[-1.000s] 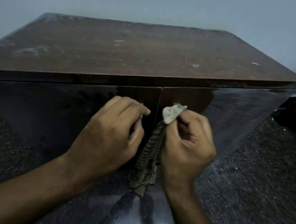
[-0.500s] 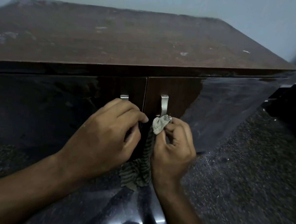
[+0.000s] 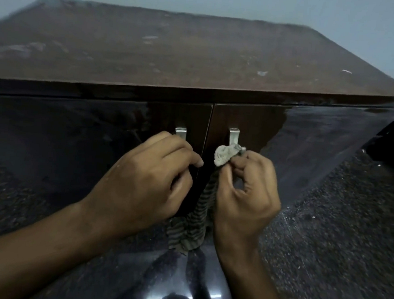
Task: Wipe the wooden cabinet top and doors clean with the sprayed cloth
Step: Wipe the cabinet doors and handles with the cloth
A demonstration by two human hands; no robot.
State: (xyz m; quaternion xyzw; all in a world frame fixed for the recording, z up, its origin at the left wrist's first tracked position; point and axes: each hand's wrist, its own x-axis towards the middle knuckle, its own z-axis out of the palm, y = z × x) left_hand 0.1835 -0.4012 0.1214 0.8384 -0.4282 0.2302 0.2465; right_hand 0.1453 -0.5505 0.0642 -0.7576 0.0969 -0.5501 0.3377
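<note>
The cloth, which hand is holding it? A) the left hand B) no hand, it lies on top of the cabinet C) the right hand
C: the right hand pinches the bunched top of the striped cloth just under the right door's metal handle, and the rest hangs down between the hands; the left hand is curled at the other handle.

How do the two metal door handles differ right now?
The left handle is mostly hidden behind the left hand; only its top shows. The right handle shows more length, and the cloth in the right hand bunches at its lower end. Both are silver and upright, flanking the door seam.
</note>
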